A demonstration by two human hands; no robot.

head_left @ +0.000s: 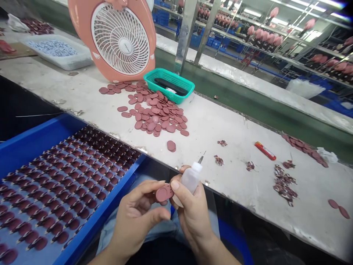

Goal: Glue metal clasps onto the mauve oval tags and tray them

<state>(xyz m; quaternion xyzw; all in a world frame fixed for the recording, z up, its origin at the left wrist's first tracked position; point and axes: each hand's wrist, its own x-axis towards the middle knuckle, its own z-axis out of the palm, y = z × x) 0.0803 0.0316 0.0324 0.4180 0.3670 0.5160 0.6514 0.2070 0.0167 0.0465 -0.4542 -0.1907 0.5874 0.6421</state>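
A maroon oval piece (163, 193) with a rounded recess and small holes is held up between my hands. The fingers of my left hand (138, 215) curl against its left and back side, while the thumb stands a little apart below it. My right hand (194, 211) wraps round a translucent squeeze bottle (190, 179) with a metal needle tip (202, 157) pointing up and away. That hand's thumb presses at the right end of the oval piece. Just beyond, a small stack of oval pieces (171, 146) lies near the table's edge.
A pile of oval pieces (154, 114) spreads before a green basket (187, 86) and an orange fan (96, 40). At left, a blue tray (131, 175) holds rows of assembled pieces. Small dark parts (284, 184) and a red tube (265, 151) lie on the white table (220, 121).
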